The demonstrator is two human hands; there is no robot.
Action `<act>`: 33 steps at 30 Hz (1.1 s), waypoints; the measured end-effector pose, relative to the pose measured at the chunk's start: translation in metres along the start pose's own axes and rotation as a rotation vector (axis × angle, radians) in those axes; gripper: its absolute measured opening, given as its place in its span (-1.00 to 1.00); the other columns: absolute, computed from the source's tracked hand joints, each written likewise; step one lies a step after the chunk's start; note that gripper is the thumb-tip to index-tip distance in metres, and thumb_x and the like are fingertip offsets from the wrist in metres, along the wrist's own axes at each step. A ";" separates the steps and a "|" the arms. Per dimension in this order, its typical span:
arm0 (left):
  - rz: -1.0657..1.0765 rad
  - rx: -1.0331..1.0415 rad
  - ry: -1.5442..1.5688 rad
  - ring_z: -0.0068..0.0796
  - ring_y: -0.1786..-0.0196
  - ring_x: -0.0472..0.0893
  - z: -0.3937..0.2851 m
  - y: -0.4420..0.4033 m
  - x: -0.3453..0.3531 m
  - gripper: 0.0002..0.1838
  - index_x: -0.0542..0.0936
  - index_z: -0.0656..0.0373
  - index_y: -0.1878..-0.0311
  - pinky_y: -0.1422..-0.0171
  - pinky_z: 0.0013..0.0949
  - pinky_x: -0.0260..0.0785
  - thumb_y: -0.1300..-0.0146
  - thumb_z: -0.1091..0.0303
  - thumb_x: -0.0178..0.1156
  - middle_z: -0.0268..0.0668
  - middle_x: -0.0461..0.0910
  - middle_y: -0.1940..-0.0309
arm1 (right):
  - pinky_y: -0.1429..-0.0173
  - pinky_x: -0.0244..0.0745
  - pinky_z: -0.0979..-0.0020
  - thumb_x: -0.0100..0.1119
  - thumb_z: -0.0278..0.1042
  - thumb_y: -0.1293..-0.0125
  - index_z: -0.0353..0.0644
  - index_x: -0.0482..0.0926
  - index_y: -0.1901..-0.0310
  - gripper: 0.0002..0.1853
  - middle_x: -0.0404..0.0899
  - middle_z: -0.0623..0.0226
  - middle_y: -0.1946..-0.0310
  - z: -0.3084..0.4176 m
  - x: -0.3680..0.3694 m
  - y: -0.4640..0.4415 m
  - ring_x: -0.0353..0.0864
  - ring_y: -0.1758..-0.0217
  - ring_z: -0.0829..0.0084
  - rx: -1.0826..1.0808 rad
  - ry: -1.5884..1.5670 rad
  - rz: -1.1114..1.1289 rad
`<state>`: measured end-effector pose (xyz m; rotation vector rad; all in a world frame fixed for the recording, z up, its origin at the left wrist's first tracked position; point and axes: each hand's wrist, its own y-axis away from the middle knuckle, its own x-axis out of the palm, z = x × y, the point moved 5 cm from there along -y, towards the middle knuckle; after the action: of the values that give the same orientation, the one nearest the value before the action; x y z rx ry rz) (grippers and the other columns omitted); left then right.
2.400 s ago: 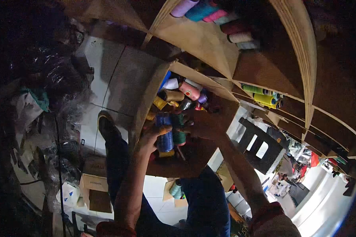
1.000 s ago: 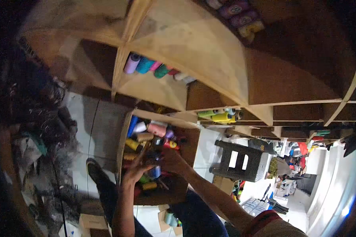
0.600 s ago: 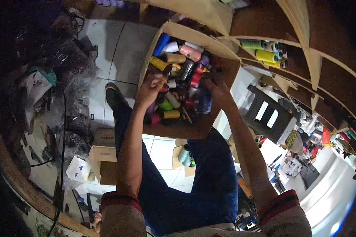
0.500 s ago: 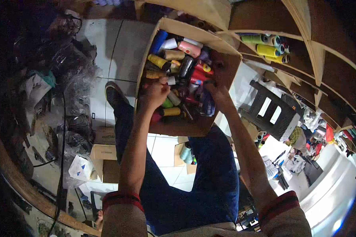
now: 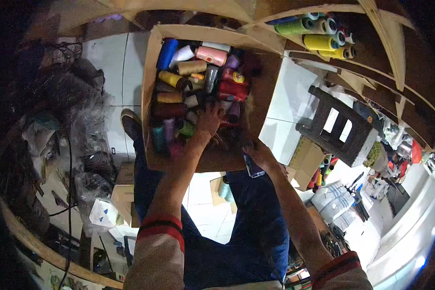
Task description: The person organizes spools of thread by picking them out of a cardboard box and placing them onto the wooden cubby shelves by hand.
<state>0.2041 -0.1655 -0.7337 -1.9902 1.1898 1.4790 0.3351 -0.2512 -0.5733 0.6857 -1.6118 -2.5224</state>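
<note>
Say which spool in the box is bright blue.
The spool in the far left corner of the box, beside the white spool; only it is bright blue.

The shirt (image 5: 249, 285) is pale grey-beige, its front showing as a thin strip at the bottom edge. The left sleeve (image 5: 154, 263) and right sleeve (image 5: 345, 280) are of that same pale cloth, short and fairly wide. Each ends in a red band, the left band (image 5: 163, 225) and the right band (image 5: 338, 267), with a dark stripe running through the red. Below them the forearms are bare, as are the left hand (image 5: 210, 121) and right hand (image 5: 261, 155). The trousers (image 5: 258, 217) are dark blue and long, creased across the lap. The left shoe (image 5: 132, 124) is dark, with a paler tan rim.
</note>
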 end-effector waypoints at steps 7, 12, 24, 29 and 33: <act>0.065 -0.275 0.540 0.02 0.02 0.47 0.021 -0.017 -0.062 -0.54 0.38 0.20 -0.10 -0.02 -0.02 0.36 -0.10 0.39 0.17 0.04 0.42 0.05 | -0.07 0.46 0.20 0.19 -0.02 -0.11 -0.18 0.44 -0.07 -0.45 0.54 0.02 0.06 0.023 0.042 -0.025 0.57 0.01 0.16 -0.355 0.337 0.048; -0.093 -0.406 0.939 -0.21 0.01 0.52 0.046 0.023 -0.180 -0.44 0.40 0.16 -0.13 0.01 -0.19 0.43 0.01 0.40 0.30 -0.09 0.48 0.05 | -0.07 0.46 0.20 0.00 0.11 -0.22 -0.04 0.44 -0.12 -0.47 0.53 0.09 -0.01 0.001 0.093 -0.103 0.56 -0.05 0.20 0.194 0.462 0.036; -0.153 -0.869 2.217 -0.26 -0.01 0.55 0.069 0.160 -0.204 -0.34 0.21 0.20 -0.28 -0.12 -0.18 0.44 -0.09 0.45 0.20 -0.13 0.51 0.04 | -0.06 0.48 0.21 0.13 -0.11 -0.22 -0.11 0.48 -0.07 -0.58 0.49 0.13 -0.05 -0.005 0.074 -0.108 0.53 -0.07 0.29 0.045 0.410 0.058; -0.272 -1.001 2.126 -0.29 0.01 0.55 0.059 0.151 -0.214 -0.36 0.18 0.09 -0.34 -0.09 -0.26 0.43 -0.20 0.36 0.18 -0.17 0.49 0.02 | -0.08 0.51 0.33 0.44 -0.35 0.03 -0.26 0.43 -0.10 -0.39 0.56 0.06 0.07 0.096 -0.007 -0.018 0.55 -0.02 0.32 -0.584 -0.070 0.141; -0.277 -0.758 1.878 -0.37 -0.12 0.39 0.033 0.096 -0.272 -0.42 0.15 0.08 -0.37 -0.21 -0.35 0.23 -0.32 0.22 0.02 -0.19 0.36 -0.13 | -0.06 0.50 0.38 0.44 -0.39 0.03 -0.27 0.44 -0.08 -0.41 0.58 0.13 0.11 0.192 -0.052 0.077 0.57 0.03 0.33 -0.255 -0.464 0.373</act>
<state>0.0844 -0.0876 -0.4808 -3.8487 0.5372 -0.7296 0.2904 -0.1079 -0.4211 -0.2265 -1.3164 -2.6379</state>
